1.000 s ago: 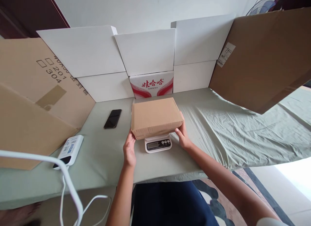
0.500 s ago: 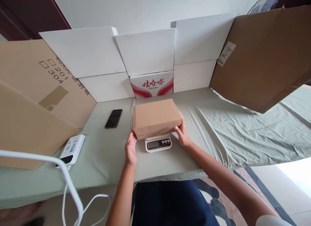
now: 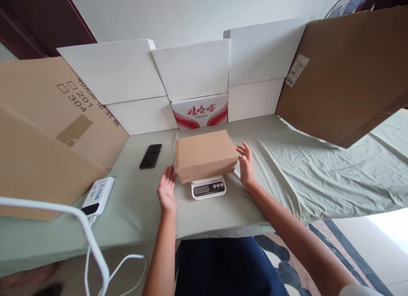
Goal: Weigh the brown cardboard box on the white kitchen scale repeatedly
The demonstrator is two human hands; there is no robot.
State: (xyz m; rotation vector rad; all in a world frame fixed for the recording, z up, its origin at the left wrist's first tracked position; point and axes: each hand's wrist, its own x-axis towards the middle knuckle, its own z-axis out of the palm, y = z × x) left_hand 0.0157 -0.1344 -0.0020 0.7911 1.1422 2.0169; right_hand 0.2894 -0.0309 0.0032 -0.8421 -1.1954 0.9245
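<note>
A closed brown cardboard box [image 3: 206,153] rests on a small white digital scale [image 3: 208,189]. The box covers the weighing plate; only the scale's front, with its display and buttons, shows. My left hand [image 3: 167,189] is just left of the box, palm facing it, fingers stretched out and holding nothing. On the other side, my right hand [image 3: 246,163] is open beside the box's right end, its fingers apart. Whether a right fingertip still brushes the box edge is hard to tell.
A black phone [image 3: 151,156] lies left of the box on the green cloth [image 3: 267,202]. Further left is a white power bank [image 3: 98,196] with a cable. Large cartons [image 3: 338,75] and white boxes [image 3: 191,69] wall in the back and sides. A white curved tube [image 3: 81,217] crosses the lower left.
Both hands have let go of the cardboard box and moved outward, the left to the left and the right to the right. The box stays on the scale.
</note>
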